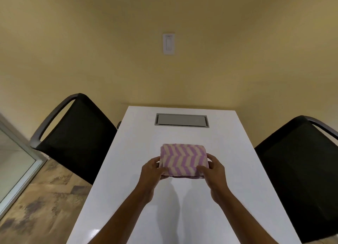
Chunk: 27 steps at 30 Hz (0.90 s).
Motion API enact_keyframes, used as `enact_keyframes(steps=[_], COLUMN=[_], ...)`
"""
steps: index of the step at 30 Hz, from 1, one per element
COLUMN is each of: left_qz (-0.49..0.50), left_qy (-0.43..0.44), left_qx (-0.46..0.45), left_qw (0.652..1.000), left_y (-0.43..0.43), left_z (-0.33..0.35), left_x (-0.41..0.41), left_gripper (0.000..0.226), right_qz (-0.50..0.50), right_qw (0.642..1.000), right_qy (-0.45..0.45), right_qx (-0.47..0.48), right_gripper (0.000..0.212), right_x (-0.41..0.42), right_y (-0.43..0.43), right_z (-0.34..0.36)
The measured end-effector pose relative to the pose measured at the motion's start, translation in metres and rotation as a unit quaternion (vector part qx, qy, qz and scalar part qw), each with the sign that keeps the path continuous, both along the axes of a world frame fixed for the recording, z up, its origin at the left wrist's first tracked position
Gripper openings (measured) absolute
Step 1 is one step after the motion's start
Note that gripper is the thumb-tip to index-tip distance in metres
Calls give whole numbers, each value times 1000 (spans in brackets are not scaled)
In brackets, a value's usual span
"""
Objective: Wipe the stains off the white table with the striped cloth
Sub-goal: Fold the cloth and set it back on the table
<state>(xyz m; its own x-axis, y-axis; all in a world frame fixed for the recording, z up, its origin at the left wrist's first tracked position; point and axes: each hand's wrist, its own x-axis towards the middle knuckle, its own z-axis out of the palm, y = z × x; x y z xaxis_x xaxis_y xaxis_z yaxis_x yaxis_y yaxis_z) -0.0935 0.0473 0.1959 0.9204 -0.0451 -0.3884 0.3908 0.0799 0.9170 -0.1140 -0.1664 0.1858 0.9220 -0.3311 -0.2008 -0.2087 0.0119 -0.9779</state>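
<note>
**Forearms (124, 212) reaching in, wiping not yet begun**

Left hand (152, 170) and right hand (212, 170) are gripping the striped cloth (183, 159) by its two short ends, thumbs on top. Cloth is sitting folded, long axis crosswise, midway along the white table (237, 170), straight ahead. Neither hand is nearer. No stains are showing from here.

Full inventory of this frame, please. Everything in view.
table: 1, white, centre, far end at wall
cloth: 1, purple-and-cream stripes, folded, mid-table
panel: 1, grey, set into table's far end
chairs: 2, black, either side of table
switch: 1, white, on yellow wall
glass pane: 1, pale frame, far left
floor: brown, patterned, lower left
left hand, right hand: 2, gripping the cloth's ends
</note>
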Motion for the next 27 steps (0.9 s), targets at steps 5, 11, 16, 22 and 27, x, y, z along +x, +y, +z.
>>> enact_keyframes(steps=[5,11,16,22,27], left_qz=[20,33,31,29,35], left_qy=[1,9,16,9,9], left_qx=[12,26,28,37,55], left_qw=[1000,999,999,999,998], left_y=[-24,-41,-53,-63,-67], left_z=[-18,-55,-88,-126,-152], left_x=[45,89,120,155,175], left_gripper=[50,47,46,41,40], right_qz=[4,5,2,-11,-8], right_qw=[999,995,994,994,995], right_qy=[-17,-17,-7,8,19], right_qx=[-47,-98,-113,-109,-94], right_gripper=[44,47,42,38,35], right_x=[51,95,126,160,180], right_y=[-22,-36,-45,-50,-48], right_z=[-25,-65,-94,-130,-156])
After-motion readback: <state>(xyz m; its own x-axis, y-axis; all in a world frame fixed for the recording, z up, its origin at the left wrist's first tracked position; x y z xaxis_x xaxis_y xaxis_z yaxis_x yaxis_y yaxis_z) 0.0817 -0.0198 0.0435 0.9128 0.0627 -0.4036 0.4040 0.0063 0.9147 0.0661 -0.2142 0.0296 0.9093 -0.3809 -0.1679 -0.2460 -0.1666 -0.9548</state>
